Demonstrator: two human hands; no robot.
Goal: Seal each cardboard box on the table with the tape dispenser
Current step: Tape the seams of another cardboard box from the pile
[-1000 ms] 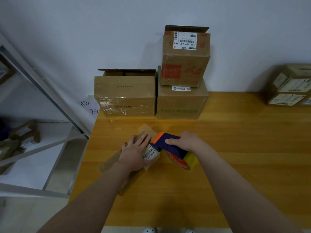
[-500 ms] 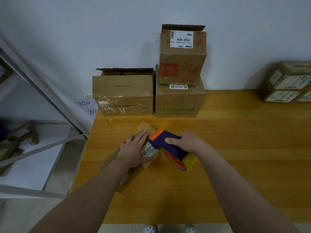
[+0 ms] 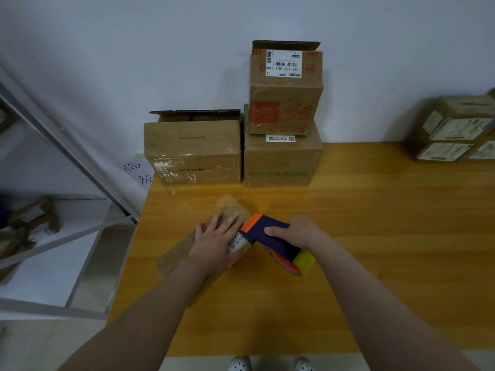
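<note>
Fingers (image 3: 226, 222) flat, the left hand (image 3: 214, 245) pinned a cardboard box (image 3: 232, 210) at the surface's (image 3: 375, 236) nine o'clock; the right hand (image 3: 298, 234) gripped the tape dispenser (image 3: 270, 238) at its three o'clock. A sliding box might skew the tape.

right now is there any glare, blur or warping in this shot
Head view: glare streaks on the clear tape round the open brown cardboard box at back left; soft sheen on the yellow wooden table; the wide lens tilts the grey metal shelf frame outward; the labelled cardboard boxes at far right look soft.
</note>
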